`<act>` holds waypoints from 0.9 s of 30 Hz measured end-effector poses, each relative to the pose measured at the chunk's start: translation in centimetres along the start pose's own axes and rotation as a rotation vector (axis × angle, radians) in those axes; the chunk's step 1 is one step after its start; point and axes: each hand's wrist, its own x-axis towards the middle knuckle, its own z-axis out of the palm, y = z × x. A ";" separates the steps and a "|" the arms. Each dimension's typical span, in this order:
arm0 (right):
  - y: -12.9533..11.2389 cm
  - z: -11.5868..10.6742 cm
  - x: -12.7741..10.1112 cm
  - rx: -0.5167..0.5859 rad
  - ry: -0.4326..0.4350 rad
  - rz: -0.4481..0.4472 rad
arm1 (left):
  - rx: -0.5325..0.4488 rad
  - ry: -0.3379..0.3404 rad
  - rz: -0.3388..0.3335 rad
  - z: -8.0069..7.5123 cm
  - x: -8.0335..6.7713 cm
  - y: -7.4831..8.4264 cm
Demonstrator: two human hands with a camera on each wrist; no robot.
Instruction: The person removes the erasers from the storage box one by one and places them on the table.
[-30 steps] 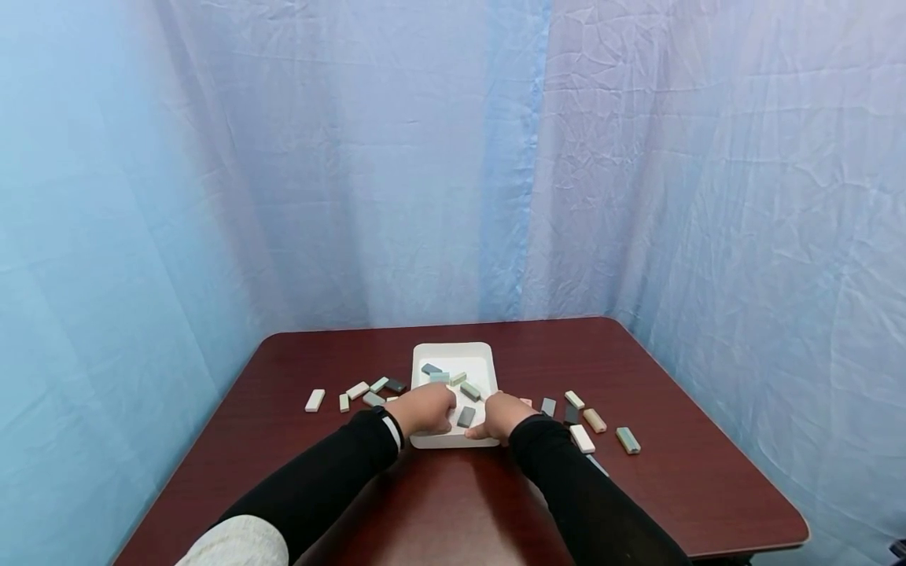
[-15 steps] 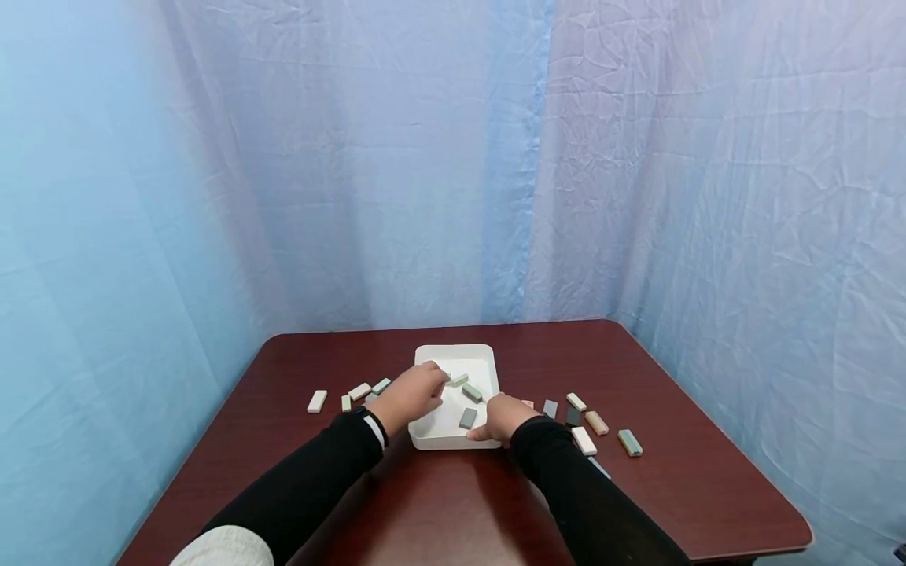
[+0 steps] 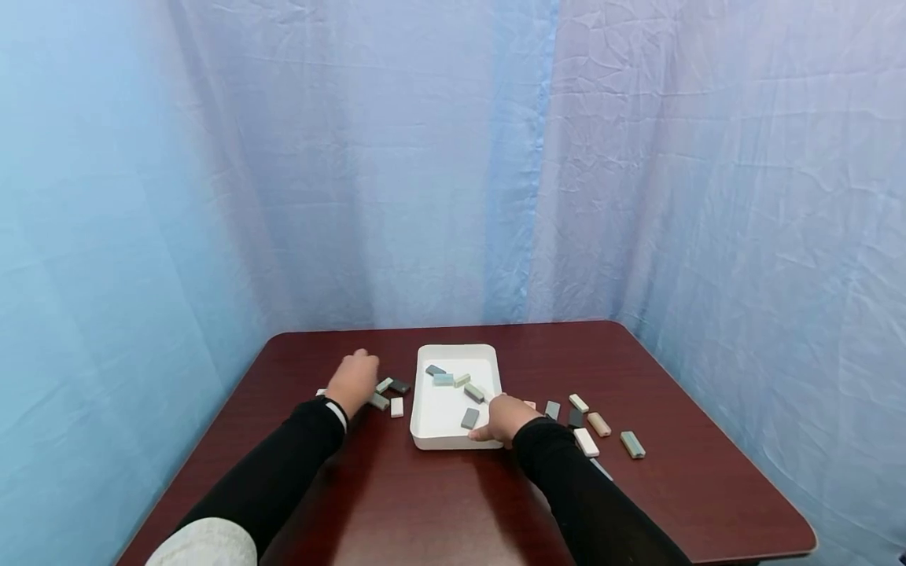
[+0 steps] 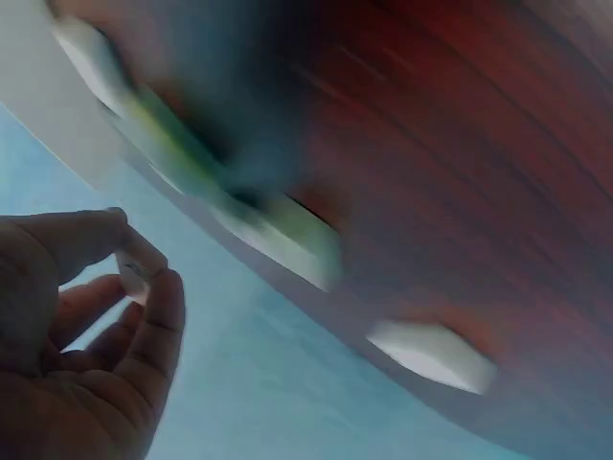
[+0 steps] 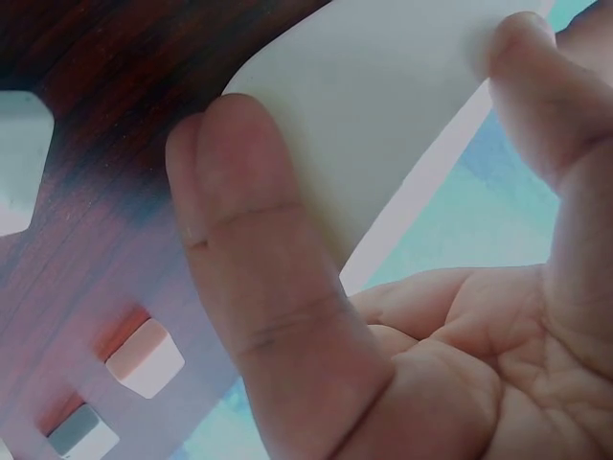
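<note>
My left hand (image 3: 354,381) is above the loose blocks left of the tray. In the left wrist view its thumb and fingers pinch a small pale block (image 4: 139,266) with a dark mark. My right hand (image 3: 506,419) holds the near right corner of the white tray (image 3: 433,442), thumb at the front and fingers along the right side. The right wrist view shows the tray wall (image 5: 374,105) between fingers and thumb. Inside the tray lie several small blocks, among them a grey block (image 3: 470,418), a green block (image 3: 473,393) and a light blue block (image 3: 443,380).
Left of the tray are a white block (image 3: 397,407), a dark block (image 3: 399,387) and others partly behind the hand. More blocks lie to the right, including a tan block (image 3: 599,424) and a striped block (image 3: 633,445). Blue cloth (image 3: 425,196) hangs behind the dark red table (image 3: 708,503).
My left hand has gone from the tray's near left side, up over the tray, then left above the loose blocks. My right hand has stayed at the tray corner.
</note>
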 end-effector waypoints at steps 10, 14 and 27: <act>-0.1 -0.1 0.0 -0.039 -0.009 -0.006 | 0.028 0.038 -0.203 -0.6 -3.0 -7.2; -0.3 -0.1 -0.2 -0.050 -0.005 0.000 | 0.012 0.069 -0.251 -1.4 -3.9 -8.8; -0.4 -0.1 -0.1 -0.033 -0.013 0.010 | -0.115 -0.180 -0.353 -1.7 -5.0 -10.7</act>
